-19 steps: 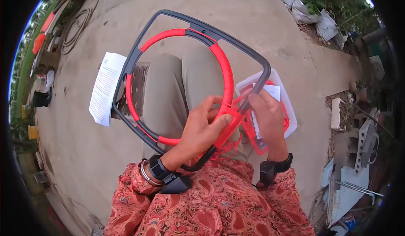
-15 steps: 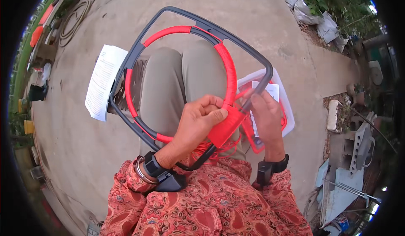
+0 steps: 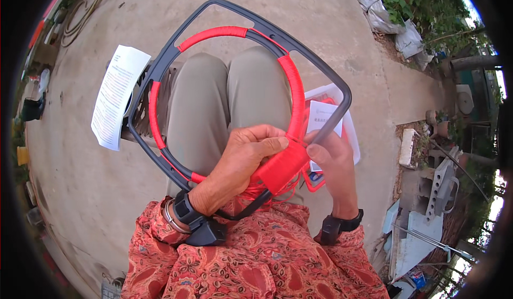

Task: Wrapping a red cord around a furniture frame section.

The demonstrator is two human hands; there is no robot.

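Okay, nearest first: your patterned red shirt (image 3: 230, 256), then the black frame (image 3: 312, 61) just above it, held over your lap. It's squarish, stands cornerwise to you: one rounded corner points away past your knees, slightly left, the opposite one toward your belly. Sides near equal, so no clear long axis. Inner ring (image 3: 293, 82) carries red winding in stretches, with black between; a wide red wrapped patch (image 3: 286, 162) spans ring and bar at the near-right side. Loose red cord (image 3: 250, 191) bunches under your left hand (image 3: 241, 157).

Hands: your left comes in from lower left, back up, gripping the wrapped patch with thumb on top. Your right hand (image 3: 335, 152) comes up from lower right, fingers bent in at the patch's far-right edge by the black bar; can't tell if they pinch cord. Both wrists wear black devices.

Beyond, right of your grey-green trousers (image 3: 200, 96), a whitish tub (image 3: 350, 132) on the concrete floor (image 3: 96, 192) holds red items and a white printed booklet (image 3: 320, 118), partly hidden. Left, a printed sheet (image 3: 118, 98) lies just outside the frame. Farther off: coiled hose (image 3: 83, 18) left, pale sacks (image 3: 385, 18) right.
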